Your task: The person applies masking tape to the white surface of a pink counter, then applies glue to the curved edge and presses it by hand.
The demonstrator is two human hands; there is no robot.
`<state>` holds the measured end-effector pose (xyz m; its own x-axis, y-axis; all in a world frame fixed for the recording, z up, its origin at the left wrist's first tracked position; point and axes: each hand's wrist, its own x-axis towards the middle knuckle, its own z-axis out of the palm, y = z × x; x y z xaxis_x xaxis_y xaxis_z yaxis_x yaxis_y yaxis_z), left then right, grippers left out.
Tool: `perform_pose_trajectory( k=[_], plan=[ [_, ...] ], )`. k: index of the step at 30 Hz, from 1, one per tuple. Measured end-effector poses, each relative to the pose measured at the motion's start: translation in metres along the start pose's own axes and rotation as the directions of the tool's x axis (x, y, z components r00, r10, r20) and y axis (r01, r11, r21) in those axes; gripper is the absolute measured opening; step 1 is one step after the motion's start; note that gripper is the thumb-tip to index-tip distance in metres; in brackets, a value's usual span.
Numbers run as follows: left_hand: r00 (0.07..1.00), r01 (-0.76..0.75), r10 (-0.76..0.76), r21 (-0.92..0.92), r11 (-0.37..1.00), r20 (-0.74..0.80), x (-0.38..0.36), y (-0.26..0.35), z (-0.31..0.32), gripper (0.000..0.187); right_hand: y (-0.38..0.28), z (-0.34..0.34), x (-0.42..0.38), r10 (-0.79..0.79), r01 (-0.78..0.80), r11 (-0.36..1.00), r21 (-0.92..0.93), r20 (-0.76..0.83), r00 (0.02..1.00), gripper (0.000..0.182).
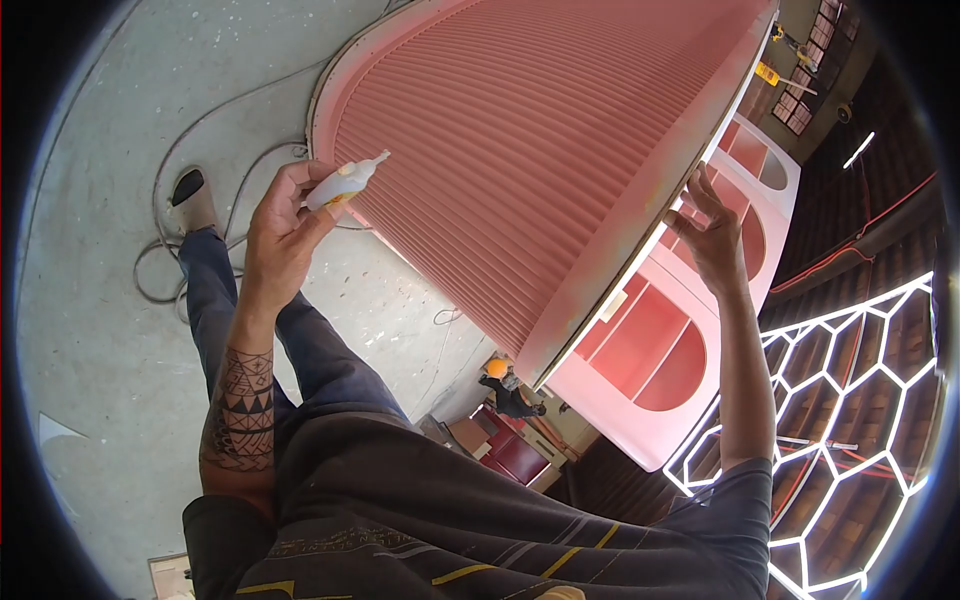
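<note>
My left hand (pixel 285 220) is closed around a small white squeeze bottle of glue (pixel 338 188) with a narrow nozzle, which points up and to the right. In front of me rises a pink counter (pixel 500 160) with a ribbed, curved front. Along its pale top edge (pixel 640 250) rests my right hand (pixel 710 225), thumb and fingers spread apart, fingertips right at the rim.
Beyond the edge stand pink-and-white shelf units (pixel 645 350) with rounded openings. Hexagonal ceiling lights (pixel 835 400) glow at the right. Loose cable (pixel 160 265) coils on the grey floor near my foot (pixel 193 205). A person (pixel 510 398) is farther off.
</note>
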<state>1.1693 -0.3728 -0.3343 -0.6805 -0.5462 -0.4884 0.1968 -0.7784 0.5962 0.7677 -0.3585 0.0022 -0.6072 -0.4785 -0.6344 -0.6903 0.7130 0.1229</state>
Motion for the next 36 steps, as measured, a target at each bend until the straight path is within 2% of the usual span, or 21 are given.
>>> perform_pose_trajectory(
  k=[5, 7, 10, 14, 17, 19, 20, 21, 23, 24, 27, 29, 31, 35, 36],
  plan=[
    [0.998, 0.029, -0.026, 0.047, 0.999, -0.049, -0.007, 0.007, -0.015, 0.039, 0.016, -0.001, 0.003, -0.018, 0.017, 0.999, -0.045, -0.024, 1.0, 0.072],
    [0.997, 0.018, -0.013, 0.055, 0.998, -0.082, -0.008, 0.01, -0.016, 0.034, 0.021, -0.001, 0.006, -0.042, 0.044, 0.998, 0.055, -0.032, 0.999, 0.073],
    [0.997, 0.027, -0.025, 0.036, 0.999, -0.075, -0.018, 0.008, -0.026, 0.034, 0.014, 0.0, 0.004, 0.011, -0.007, 0.998, 0.062, -0.051, 0.999, 0.073],
    [0.995, 0.015, -0.008, 0.075, 0.997, -0.096, -0.029, 0.002, -0.029, 0.034, 0.021, 0.005, 0.005, -0.006, 0.011, 0.996, 0.084, -0.052, 0.999, 0.074],
    [0.996, 0.012, -0.001, 0.112, 0.994, -0.094, -0.041, -0.001, -0.033, 0.034, 0.022, 0.02, -0.005, -0.003, 0.024, 0.983, 0.184, -0.114, 0.993, 0.074],
    [0.993, 0.004, 0.012, 0.134, 0.991, -0.117, -0.05, -0.002, -0.031, 0.036, 0.035, 0.031, -0.013, -0.118, 0.153, 0.948, 0.278, -0.138, 0.983, 0.075],
    [0.993, 0.015, 0.0, 0.125, 0.992, -0.122, -0.054, -0.003, -0.032, 0.037, 0.04, 0.04, -0.018, -0.126, 0.172, 0.927, 0.333, -0.155, 0.98, 0.073],
    [0.994, 0.014, 0.001, 0.139, 0.99, -0.107, -0.059, -0.004, -0.03, 0.037, 0.047, 0.049, -0.031, -0.114, 0.166, 0.924, 0.346, -0.166, 0.98, 0.073],
    [0.994, -0.017, 0.031, 0.13, 0.991, -0.102, -0.069, -0.009, -0.026, 0.037, 0.057, 0.069, -0.054, -0.18, 0.225, 0.94, 0.258, -0.187, 0.966, 0.072],
    [0.995, -0.026, 0.04, 0.144, 0.989, -0.095, -0.074, -0.011, -0.022, 0.037, 0.059, 0.079, -0.069, -0.148, 0.181, 0.967, 0.177, -0.183, 0.972, 0.072],
    [0.995, -0.024, 0.039, 0.165, 0.986, -0.093, -0.085, -0.021, -0.013, 0.038, 0.088, 0.121, -0.114, -0.065, 0.115, 0.943, 0.314, -0.165, 0.984, 0.072],
    [0.998, 0.016, -0.003, 0.198, 0.98, -0.067, -0.097, -0.021, -0.004, 0.044, 0.111, 0.142, -0.146, -0.05, 0.091, 0.944, 0.317, -0.136, 0.989, 0.07],
    [0.997, -0.03, 0.046, 0.266, 0.964, -0.055, -0.115, -0.019, 0.016, 0.045, 0.122, 0.157, -0.179, -0.022, 0.051, 0.965, 0.257, -0.112, 0.993, 0.073],
    [0.989, -0.087, 0.119, 0.321, 0.943, -0.083, -0.163, -0.027, 0.051, 0.039, 0.171, 0.2, -0.212, -0.108, 0.129, 0.946, 0.298, -0.085, 0.991, 0.077],
    [0.99, -0.07, 0.105, 0.301, 0.951, -0.099, -0.18, -0.03, 0.058, 0.038, 0.172, 0.203, -0.218, -0.132, 0.147, 0.955, 0.258, -0.075, 0.989, 0.078]
  ],
)
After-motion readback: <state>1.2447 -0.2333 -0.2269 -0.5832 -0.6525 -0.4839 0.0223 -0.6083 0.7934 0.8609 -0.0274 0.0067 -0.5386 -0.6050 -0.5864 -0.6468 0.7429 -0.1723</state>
